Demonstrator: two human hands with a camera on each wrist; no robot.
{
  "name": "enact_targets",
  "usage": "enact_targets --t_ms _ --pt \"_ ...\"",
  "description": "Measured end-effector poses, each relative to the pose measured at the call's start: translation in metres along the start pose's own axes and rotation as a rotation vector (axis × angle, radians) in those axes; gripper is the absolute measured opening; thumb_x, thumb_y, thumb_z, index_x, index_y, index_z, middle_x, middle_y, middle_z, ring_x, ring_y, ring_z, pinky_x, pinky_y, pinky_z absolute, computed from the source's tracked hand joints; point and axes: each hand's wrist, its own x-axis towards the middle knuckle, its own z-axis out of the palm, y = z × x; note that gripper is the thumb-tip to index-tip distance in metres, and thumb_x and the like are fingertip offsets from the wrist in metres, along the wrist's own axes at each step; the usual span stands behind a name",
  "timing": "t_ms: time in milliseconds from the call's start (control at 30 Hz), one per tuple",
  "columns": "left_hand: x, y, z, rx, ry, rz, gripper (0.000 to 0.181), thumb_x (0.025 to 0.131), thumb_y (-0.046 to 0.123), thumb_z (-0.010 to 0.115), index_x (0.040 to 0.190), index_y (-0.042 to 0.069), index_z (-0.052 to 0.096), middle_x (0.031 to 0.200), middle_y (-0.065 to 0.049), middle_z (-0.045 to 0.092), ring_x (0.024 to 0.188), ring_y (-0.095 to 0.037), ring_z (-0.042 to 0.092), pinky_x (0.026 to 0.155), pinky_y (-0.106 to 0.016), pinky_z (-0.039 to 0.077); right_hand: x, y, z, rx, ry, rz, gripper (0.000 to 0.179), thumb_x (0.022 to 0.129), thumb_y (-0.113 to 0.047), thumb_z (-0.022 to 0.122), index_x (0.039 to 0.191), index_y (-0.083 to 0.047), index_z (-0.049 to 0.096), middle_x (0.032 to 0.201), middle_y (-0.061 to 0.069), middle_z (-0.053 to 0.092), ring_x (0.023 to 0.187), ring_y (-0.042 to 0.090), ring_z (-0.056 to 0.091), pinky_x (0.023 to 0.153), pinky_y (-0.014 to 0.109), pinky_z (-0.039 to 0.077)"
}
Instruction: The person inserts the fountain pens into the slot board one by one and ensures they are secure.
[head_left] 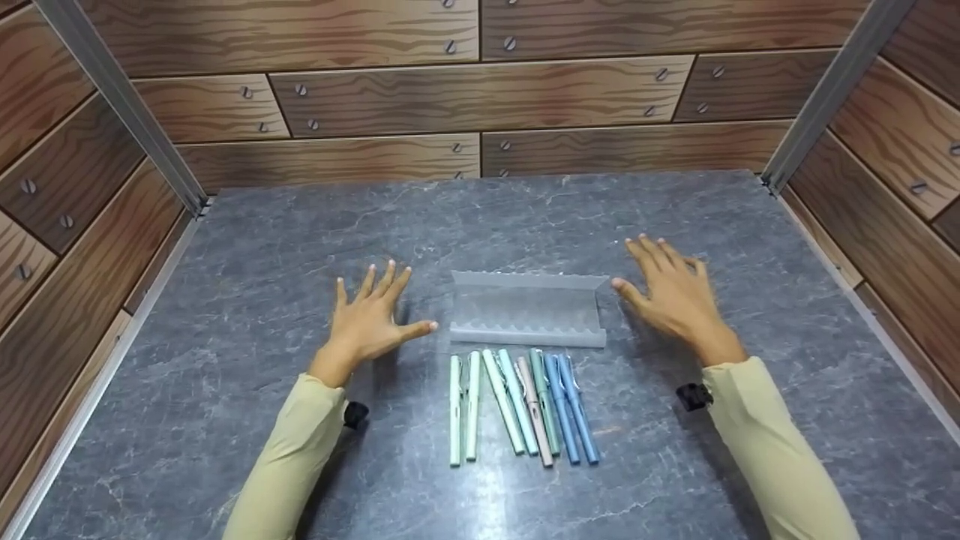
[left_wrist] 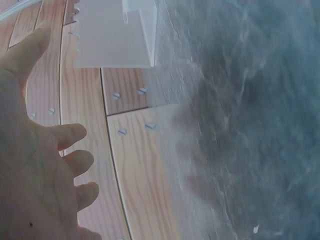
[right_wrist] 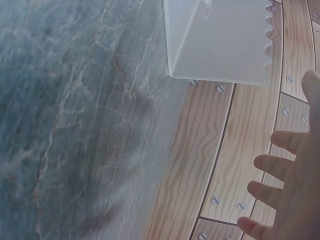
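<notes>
A translucent plastic pen rack (head_left: 525, 307) with scalloped edges lies between the two hands. My left hand (head_left: 367, 322) is to its left with the fingers spread, apart from the rack and holding nothing. On the other side, my right hand (head_left: 670, 296) also has its fingers spread and holds nothing; its thumb points towards the rack's right end. Several capped pens with clips lie in a row in front of the rack: light green pens (head_left: 472, 409) at left, a pinkish-beige pen (head_left: 536, 416), a dark green pen (head_left: 547, 409) and blue pens (head_left: 577, 409) at right.
The grey marbled tabletop (head_left: 225, 375) carries everything. Wood-patterned panels (head_left: 480, 97) enclose it at the back and both sides, with metal posts (head_left: 124, 97) at the back corners. A small black device (head_left: 356, 414) sits at each wrist.
</notes>
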Motion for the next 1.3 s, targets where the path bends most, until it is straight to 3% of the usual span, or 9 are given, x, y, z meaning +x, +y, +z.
enact_targets --t_ms 400,567,800,1067,1300 --pt "-0.011 0.01 0.002 -0.059 -0.042 0.069 0.099 0.077 0.078 0.052 0.154 0.024 0.023 0.161 -0.008 0.016 0.149 -0.034 0.015 0.114 -0.066 0.0 0.006 -0.002 0.006 0.013 0.021 -0.04 0.072 0.097 -0.058 0.038 0.151 -0.011 0.03 0.154 0.019 0.032 0.138 0.044 0.031 0.105 0.064 0.023" --pt "-0.015 0.016 0.005 -0.081 -0.022 0.097 0.097 0.074 0.075 0.06 0.152 0.023 0.031 0.156 -0.016 0.03 0.144 -0.038 0.028 0.114 -0.066 0.01 0.008 -0.004 0.009 0.021 0.012 -0.058 0.071 0.097 -0.059 0.038 0.15 -0.012 0.032 0.152 0.019 0.034 0.136 0.043 0.033 0.102 0.062 0.025" --pt "-0.017 0.024 0.011 -0.099 -0.01 0.121 0.093 0.072 0.072 0.065 0.148 0.024 0.039 0.143 -0.013 0.048 0.132 -0.036 0.043 0.107 -0.06 0.028 0.011 -0.005 0.013 0.043 0.005 -0.059 0.068 0.097 -0.055 0.042 0.15 -0.013 0.032 0.15 0.018 0.036 0.136 0.043 0.034 0.102 0.063 0.026" --pt "-0.019 0.032 0.016 -0.121 -0.07 0.137 0.083 0.071 0.071 0.068 0.135 0.022 0.054 0.101 -0.004 0.066 0.093 -0.023 0.058 0.083 -0.043 0.037 0.013 -0.007 0.018 0.095 -0.032 -0.069 0.066 0.097 -0.054 0.043 0.147 -0.011 0.037 0.138 0.022 0.047 0.128 0.042 0.042 0.1 0.058 0.031" --pt "-0.018 0.033 0.022 -0.172 -0.177 0.154 0.077 0.072 0.068 0.069 0.129 0.017 0.059 0.088 0.001 0.065 0.077 -0.016 0.055 0.075 -0.039 0.045 0.012 -0.007 0.024 0.18 -0.07 -0.094 0.059 0.098 -0.047 0.048 0.141 -0.007 0.045 0.122 0.019 0.057 0.114 0.038 0.052 0.093 0.053 0.036"
